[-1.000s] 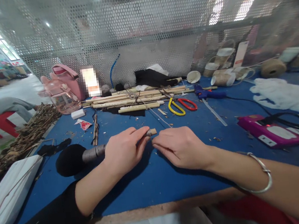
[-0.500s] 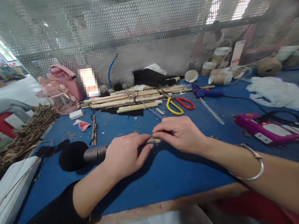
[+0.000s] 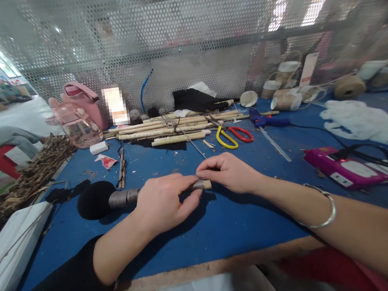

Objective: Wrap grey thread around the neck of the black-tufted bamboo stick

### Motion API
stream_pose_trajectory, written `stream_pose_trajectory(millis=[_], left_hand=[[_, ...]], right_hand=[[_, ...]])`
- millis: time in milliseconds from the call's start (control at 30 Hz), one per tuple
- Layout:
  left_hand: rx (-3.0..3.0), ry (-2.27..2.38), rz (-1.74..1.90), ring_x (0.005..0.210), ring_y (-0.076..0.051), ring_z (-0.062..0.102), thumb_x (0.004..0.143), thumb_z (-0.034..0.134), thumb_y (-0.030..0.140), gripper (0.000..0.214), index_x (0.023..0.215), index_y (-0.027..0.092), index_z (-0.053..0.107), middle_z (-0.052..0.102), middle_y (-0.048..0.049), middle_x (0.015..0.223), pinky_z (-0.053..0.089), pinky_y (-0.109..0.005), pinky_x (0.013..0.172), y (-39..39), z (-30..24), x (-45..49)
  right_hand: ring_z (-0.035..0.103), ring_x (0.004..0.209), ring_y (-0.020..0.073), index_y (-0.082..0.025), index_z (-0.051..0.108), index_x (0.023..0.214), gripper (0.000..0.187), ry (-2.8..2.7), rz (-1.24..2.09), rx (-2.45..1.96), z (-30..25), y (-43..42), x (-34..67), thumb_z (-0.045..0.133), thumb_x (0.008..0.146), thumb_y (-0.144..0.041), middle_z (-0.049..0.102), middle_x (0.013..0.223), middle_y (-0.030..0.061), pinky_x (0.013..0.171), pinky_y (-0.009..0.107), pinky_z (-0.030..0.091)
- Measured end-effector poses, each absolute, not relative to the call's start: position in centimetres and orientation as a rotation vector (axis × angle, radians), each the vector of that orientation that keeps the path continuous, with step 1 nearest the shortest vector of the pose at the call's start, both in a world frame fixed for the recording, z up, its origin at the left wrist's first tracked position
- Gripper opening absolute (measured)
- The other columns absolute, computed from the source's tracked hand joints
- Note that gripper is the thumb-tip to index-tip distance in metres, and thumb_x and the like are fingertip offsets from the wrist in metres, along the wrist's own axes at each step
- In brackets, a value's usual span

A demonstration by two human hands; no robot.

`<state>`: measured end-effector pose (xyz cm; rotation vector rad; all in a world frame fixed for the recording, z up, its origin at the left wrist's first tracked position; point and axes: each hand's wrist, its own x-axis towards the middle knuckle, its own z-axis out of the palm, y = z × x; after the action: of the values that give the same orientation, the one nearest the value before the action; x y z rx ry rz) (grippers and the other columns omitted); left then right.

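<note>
A stick wrapped in grey yarn lies level just above or on the blue table, with a round black ball at its left end. My left hand is closed round the wrapped stick, its thumb and forefinger near the right end, where a bare pale wooden tip sticks out. Right by that tip, my right hand pinches with thumb and forefinger. A thin grey yarn runs from the sticks at the back down to my right fingers.
Behind my hands lie pale wooden sticks, scissors with yellow and red handles, and a blue glue gun. A purple power strip with cables stands right. Left are a white foam block and a pink bottle.
My right fingers have shifted slightly, and more of the pale stick tip shows. The yarn is drawn straighter. My left hand keeps its hold, nearly in place.
</note>
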<state>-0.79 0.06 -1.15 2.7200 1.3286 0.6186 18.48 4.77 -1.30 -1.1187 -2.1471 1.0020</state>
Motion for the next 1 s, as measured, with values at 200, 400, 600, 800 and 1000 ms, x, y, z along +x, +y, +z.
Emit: stream_pose_trajectory(millis=[200,400,600,800,1000], left_hand=[[2.670,1.418,0.835,0.089,-0.017,0.063,0.086,0.042,0.040,0.034,0.112,0.024,0.057,0.067,-0.0021,0.102,0.047,-0.027,0.076,0.2,-1.4,-0.8],[2.686,1.456,0.843,0.085,-0.015,0.063,0.087,0.042,0.040,0.034,0.111,0.024,0.060,0.067,-0.0029,0.096,0.047,-0.025,0.074,0.4,-1.8,-0.8],[2.668,1.570,0.891,0.082,-0.015,0.062,0.088,0.042,0.040,0.034,0.113,0.024,0.058,0.066,-0.0030,0.093,0.046,-0.024,0.071,0.9,-1.8,-1.0],[2.689,1.597,0.726,0.083,-0.016,0.062,0.089,0.039,0.040,0.034,0.114,0.026,0.058,0.066,-0.0029,0.092,0.046,-0.025,0.069,1.4,-2.0,-1.2],[2.701,1.502,0.612,0.079,-0.016,0.061,0.089,0.036,0.041,0.036,0.113,0.026,0.057,0.066,-0.0022,0.090,0.044,-0.025,0.066,1.1,-1.6,-1.3]], right_hand=[[0.056,0.065,0.0122,-0.015,0.070,0.079,0.020,-2.214,0.926,-1.007,-2.1,4.2,18.2,0.050,0.081,-0.020,0.065,0.070,-0.0005,0.061,0.022,0.042],[0.054,0.058,0.0101,-0.016,0.068,0.075,0.022,-2.347,0.665,-1.051,-2.5,3.8,18.3,0.048,0.083,-0.017,0.064,0.064,-0.0021,0.057,0.020,0.038],[0.060,0.067,0.0130,-0.018,0.066,0.079,0.025,-2.551,0.353,-1.022,-2.4,3.1,18.0,0.044,0.088,-0.023,0.068,0.075,0.0023,0.061,0.023,0.037],[0.058,0.069,0.0136,-0.017,0.065,0.084,0.023,-2.626,0.008,-0.753,-1.7,2.2,18.1,0.043,0.088,-0.020,0.067,0.077,0.0045,0.062,0.024,0.036],[0.054,0.064,0.0118,-0.017,0.064,0.089,0.024,-2.481,-0.031,-0.728,-1.4,2.8,18.8,0.041,0.090,-0.022,0.064,0.071,0.0039,0.059,0.023,0.035]])
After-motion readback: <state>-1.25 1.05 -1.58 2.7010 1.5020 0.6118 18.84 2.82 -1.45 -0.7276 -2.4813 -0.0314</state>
